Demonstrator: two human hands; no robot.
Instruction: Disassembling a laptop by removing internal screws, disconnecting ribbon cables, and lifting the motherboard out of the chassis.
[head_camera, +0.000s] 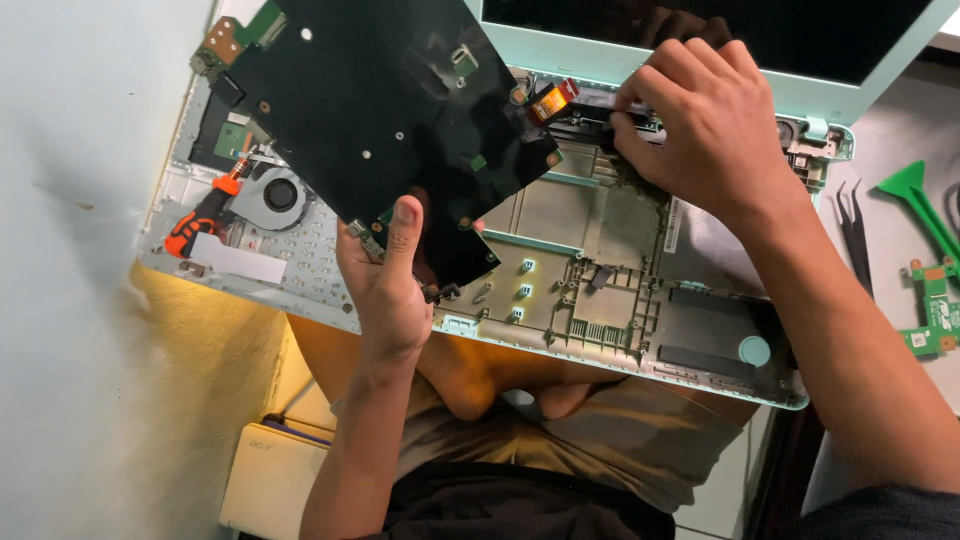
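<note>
Pale plaster wall (90, 250) ran down the left of the view, and an opened laptop base (600, 300) in mint and white rested across the person's lap, its screen (800, 30) tipped back at the top.

Lifted clear of the base on its left side was the motherboard (380, 110), a broad black board tilted up toward the camera. It looked thin, stiff and light, but fragile: best gripped by its bare edges, away from connectors and chips, and not flexed. The left hand (385, 290) pinched its lower edge, thumb laid up the near face and fingers hidden behind.

Near the hinge, the right hand (700, 120) was curled almost shut, fingertips pressed together at a dark part beside the orange flex-cable connector (553, 100); what exactly it gripped could not be made out.

Under the raised board lay the cooling fan (275, 195), with an orange-handled screwdriver (205, 215) just beside it on the base. Off to the right sat black tweezers (855, 230), a green plastic pry tool (920, 200) and a small green daughterboard (935, 310).
</note>
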